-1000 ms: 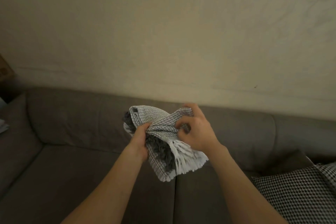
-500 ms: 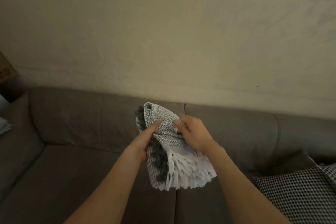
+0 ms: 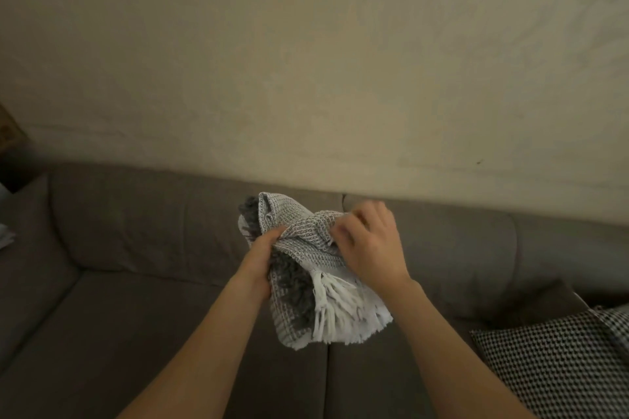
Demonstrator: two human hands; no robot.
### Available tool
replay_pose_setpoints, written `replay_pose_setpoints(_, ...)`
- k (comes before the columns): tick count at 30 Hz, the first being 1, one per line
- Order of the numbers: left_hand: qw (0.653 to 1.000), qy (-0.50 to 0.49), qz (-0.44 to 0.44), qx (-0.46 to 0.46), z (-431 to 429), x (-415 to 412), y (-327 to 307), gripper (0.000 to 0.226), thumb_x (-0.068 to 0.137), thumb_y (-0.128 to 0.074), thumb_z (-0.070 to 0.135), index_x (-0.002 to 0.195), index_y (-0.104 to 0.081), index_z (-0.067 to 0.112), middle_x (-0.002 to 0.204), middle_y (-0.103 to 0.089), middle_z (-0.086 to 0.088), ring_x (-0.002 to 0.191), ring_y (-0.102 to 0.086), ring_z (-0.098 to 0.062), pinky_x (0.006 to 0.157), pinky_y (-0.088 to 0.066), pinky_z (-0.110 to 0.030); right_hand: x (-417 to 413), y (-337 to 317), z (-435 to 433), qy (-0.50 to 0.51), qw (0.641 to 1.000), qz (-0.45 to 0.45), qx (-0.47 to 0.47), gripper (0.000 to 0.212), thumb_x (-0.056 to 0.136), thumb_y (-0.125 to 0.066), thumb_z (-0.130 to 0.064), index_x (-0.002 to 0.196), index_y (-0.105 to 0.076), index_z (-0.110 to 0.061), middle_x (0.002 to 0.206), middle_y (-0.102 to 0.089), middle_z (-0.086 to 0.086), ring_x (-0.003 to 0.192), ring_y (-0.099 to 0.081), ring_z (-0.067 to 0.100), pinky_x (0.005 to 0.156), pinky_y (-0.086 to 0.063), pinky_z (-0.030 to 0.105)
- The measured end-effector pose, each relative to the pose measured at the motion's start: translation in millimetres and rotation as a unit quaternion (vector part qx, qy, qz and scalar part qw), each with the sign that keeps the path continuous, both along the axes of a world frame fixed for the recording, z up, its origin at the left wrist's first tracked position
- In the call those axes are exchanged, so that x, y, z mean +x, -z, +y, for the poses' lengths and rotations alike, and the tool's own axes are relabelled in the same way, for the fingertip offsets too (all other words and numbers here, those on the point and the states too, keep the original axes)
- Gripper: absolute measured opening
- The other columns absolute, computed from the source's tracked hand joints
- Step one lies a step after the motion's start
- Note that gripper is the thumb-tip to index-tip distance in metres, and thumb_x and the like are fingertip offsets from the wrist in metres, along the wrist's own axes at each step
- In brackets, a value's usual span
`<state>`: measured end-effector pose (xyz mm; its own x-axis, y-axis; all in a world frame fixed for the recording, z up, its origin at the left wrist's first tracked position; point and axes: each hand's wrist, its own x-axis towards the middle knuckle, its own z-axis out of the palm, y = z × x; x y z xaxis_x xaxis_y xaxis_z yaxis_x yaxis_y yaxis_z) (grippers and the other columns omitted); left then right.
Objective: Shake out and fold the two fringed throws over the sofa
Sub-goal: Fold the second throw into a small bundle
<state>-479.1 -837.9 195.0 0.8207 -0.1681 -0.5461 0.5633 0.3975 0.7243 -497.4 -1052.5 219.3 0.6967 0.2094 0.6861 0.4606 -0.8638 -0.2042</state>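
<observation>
Above the sofa [image 3: 143, 282], a bunched throw [image 3: 306, 248].
Left hand [image 3: 262, 255] and right hand [image 3: 371, 248] fingers both grasp it, fringe hanging.

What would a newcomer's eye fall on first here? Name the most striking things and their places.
A bunched grey throw with a white fringe is held mid-frame above the sofa. The left hand grips its left side, the right hand its upper right. A checked cushion lies at lower right.
</observation>
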Motion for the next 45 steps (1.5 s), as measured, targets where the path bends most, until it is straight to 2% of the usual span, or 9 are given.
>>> replay_pose_setpoints(6, 0.998, -0.05, -0.009, 0.02, 0, 4, 11, 0.067, 0.071, -0.088, 0.046, 0.126, -0.074, 0.009, 0.12, -0.077, -0.018, 0.109, -0.075, -0.04, 0.107, -0.054, -0.056, 0, 5, 9, 0.087, 0.975, 0.202, 0.033, 0.06, 0.1, -0.05, -0.06, 0.056, -0.049, -0.02, 0.049, -0.048, -0.006, 0.047, -0.048, 0.014, 0.052, -0.039, 0.031)
replay_pose_setpoints(11, 0.998, -0.032, -0.013, 0.051, -4, 4, 11, 0.051, 0.083, -0.08, 0.047, 0.119, -0.078, 0.011, 0.112, -0.08, -0.014, 0.104, -0.077, -0.036, 0.1, -0.058, -0.051, 8, 2, 34, 0.024, 0.896, 0.354, 0.266, 0.03, 0.102, -0.059, -0.035, 0.085, -0.052, -0.011, 0.072, -0.059, 0.005, 0.063, -0.051, 0.015, 0.063, -0.043, 0.035)
replay_pose_setpoints(17, 0.998, -0.07, 0.005, 0.002, -5, 2, 13, 0.046, 0.095, -0.07, 0.042, 0.125, -0.075, 0.008, 0.117, -0.078, -0.018, 0.11, -0.074, -0.04, 0.105, -0.055, -0.054, 5, -11, 38, 0.007, 0.861, 0.328, 0.388, 0.035, 0.106, -0.054, -0.032, 0.082, -0.048, -0.008, 0.067, -0.043, -0.003, 0.058, -0.041, 0.007, 0.059, -0.035, 0.029)
replay_pose_setpoints(24, 0.993, -0.119, 0.011, -0.008, -4, 10, 14, 0.075, 0.067, -0.092, 0.05, 0.128, -0.073, 0.011, 0.119, -0.077, -0.018, 0.106, -0.075, -0.042, 0.102, -0.056, -0.06, -3, -27, 42, 0.023, 0.84, 0.338, 0.424, 0.025, 0.107, -0.052, -0.029, 0.087, -0.047, -0.014, 0.07, -0.046, -0.004, 0.06, -0.04, 0.012, 0.061, -0.036, 0.034)
replay_pose_setpoints(28, 0.99, -0.139, 0.006, -0.012, -6, 16, 16, 0.097, 0.05, -0.1, 0.055, 0.131, -0.071, 0.011, 0.122, -0.076, -0.019, 0.108, -0.075, -0.044, 0.102, -0.056, -0.061, -7, -28, 36, -0.004, 0.699, 0.463, 0.546, 0.032, 0.088, -0.077, -0.02, 0.112, -0.057, -0.017, 0.096, -0.071, 0.003, 0.081, -0.068, 0.016, 0.069, -0.053, 0.033)
replay_pose_setpoints(32, 0.993, -0.119, -0.001, -0.026, -2, 16, 11, 0.084, 0.067, -0.09, 0.062, 0.132, -0.07, 0.014, 0.123, -0.076, -0.018, 0.11, -0.073, -0.044, 0.103, -0.054, -0.062, -4, -29, 30, -0.148, 0.559, 0.496, 0.648, 0.024, 0.079, -0.058, -0.005, 0.095, -0.045, -0.018, 0.084, -0.055, 0.003, 0.069, -0.051, 0.02, 0.06, -0.039, 0.035)
replay_pose_setpoints(39, 0.987, -0.146, 0.014, -0.061, 0, 18, 5, 0.087, 0.07, -0.085, 0.068, 0.135, -0.068, 0.012, 0.124, -0.074, -0.022, 0.112, -0.072, -0.047, 0.101, -0.053, -0.068, -17, -22, 48, 0.047, 0.632, 0.459, 0.622, 0.043, 0.066, -0.078, -0.018, 0.1, -0.059, 0.0, 0.097, -0.071, 0.027, 0.082, -0.067, 0.029, 0.074, -0.062, 0.055)
replay_pose_setpoints(42, 0.983, -0.178, 0.01, -0.052, 9, 23, 5, 0.09, 0.068, -0.085, 0.07, 0.135, -0.067, 0.014, 0.122, -0.076, -0.02, 0.108, -0.074, -0.045, 0.097, -0.056, -0.067, -28, -21, 46, 0.056, 0.646, 0.484, 0.588, 0.033, 0.077, -0.082, -0.025, 0.09, -0.053, -0.015, 0.063, -0.057, 0.004, 0.051, -0.053, 0.015, 0.045, -0.043, 0.029)
replay_pose_setpoints(45, 0.982, -0.179, -0.002, -0.055, 16, 25, 3, 0.098, 0.06, -0.088, 0.075, 0.134, -0.068, 0.015, 0.121, -0.077, -0.017, 0.105, -0.075, -0.043, 0.093, -0.058, -0.065, -34, -23, 39, 0.051, 0.707, 0.488, 0.51, 0.038, 0.087, -0.073, -0.033, 0.068, -0.046, -0.014, 0.056, -0.041, 0.007, 0.044, -0.037, 0.016, 0.049, -0.032, 0.028)
